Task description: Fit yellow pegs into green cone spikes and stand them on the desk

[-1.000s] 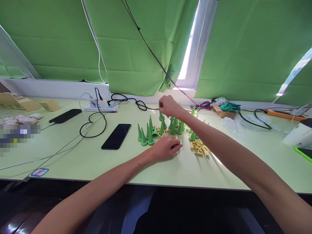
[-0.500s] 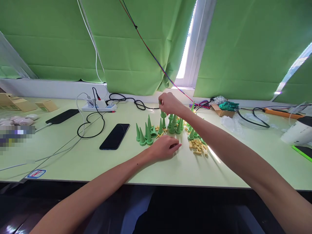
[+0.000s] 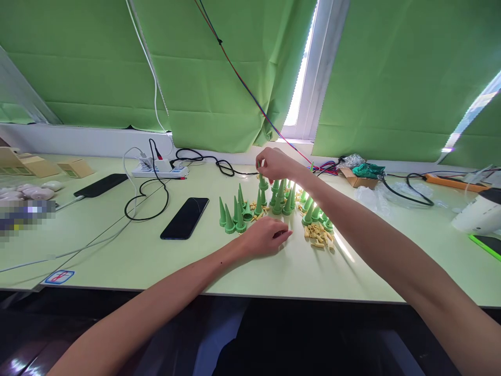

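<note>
Above the back of the cone group is my right hand [image 3: 276, 164], its fingers pinched round the upper part of a green plastic cone [image 3: 263, 184]. That cone is upright, just over another green cone, and I cannot tell whether they touch. My left hand [image 3: 266, 236] rests on the table with fingers curled in and the thumb toward the right; nothing shows in it. Several green cones [image 3: 229, 221] with round flanged bases stand beyond and left of it. To its right lies a pile of small tan plugs [image 3: 319, 235]; more are scattered among the cones.
A black phone [image 3: 185, 218] lies left of the cones. Behind it are a white power strip [image 3: 176, 172] and looped black cables [image 3: 224, 166]. A small open carton [image 3: 354, 177] with a green bag, and clear plastic wrap [image 3: 371, 198], sit at the back right.
My right hand's fingers have shifted slightly at the top of the cone, which stays nearly in place. My left hand has not moved; the view has tilted a little.
</note>
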A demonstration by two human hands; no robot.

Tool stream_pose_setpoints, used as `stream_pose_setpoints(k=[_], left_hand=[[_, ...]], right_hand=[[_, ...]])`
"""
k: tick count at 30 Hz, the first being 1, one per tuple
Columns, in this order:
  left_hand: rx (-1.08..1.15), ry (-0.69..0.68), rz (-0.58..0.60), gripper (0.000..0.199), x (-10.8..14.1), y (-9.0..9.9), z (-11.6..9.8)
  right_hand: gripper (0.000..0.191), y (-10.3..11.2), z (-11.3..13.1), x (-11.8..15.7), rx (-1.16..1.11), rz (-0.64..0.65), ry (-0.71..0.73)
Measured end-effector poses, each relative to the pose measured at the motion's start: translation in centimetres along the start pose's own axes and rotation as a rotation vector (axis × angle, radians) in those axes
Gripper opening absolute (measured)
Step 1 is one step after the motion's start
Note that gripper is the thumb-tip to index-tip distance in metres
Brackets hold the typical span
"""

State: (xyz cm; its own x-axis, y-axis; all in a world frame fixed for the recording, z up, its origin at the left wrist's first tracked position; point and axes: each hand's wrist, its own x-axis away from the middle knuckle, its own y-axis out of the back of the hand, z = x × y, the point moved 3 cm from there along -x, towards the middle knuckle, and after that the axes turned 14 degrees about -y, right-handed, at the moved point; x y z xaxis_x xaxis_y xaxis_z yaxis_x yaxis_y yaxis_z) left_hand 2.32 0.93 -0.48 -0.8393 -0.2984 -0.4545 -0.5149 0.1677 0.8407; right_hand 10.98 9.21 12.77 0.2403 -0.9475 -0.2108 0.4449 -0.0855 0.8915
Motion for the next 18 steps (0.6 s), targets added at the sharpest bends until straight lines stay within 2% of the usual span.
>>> stream_pose_setpoints(k=[7,14,18], left_hand=[[-0.003,-0.007,0.013,0.040,0.0,-0.1,0.2],[0.003,-0.004,0.010,0.040,0.1,-0.1,0.0],[0.002,0.001,0.018,0.041,0.2,-0.2,0.1]], right_hand=[[0.021,0.4,0.1,0.6,-0.038,0.031,-0.032],[0.017,1.1,-0.2,0.4,-0.078,-0.141,0.022],[0.013,1.8,-0.5,0.3,-0.078,-0.217,0.003]])
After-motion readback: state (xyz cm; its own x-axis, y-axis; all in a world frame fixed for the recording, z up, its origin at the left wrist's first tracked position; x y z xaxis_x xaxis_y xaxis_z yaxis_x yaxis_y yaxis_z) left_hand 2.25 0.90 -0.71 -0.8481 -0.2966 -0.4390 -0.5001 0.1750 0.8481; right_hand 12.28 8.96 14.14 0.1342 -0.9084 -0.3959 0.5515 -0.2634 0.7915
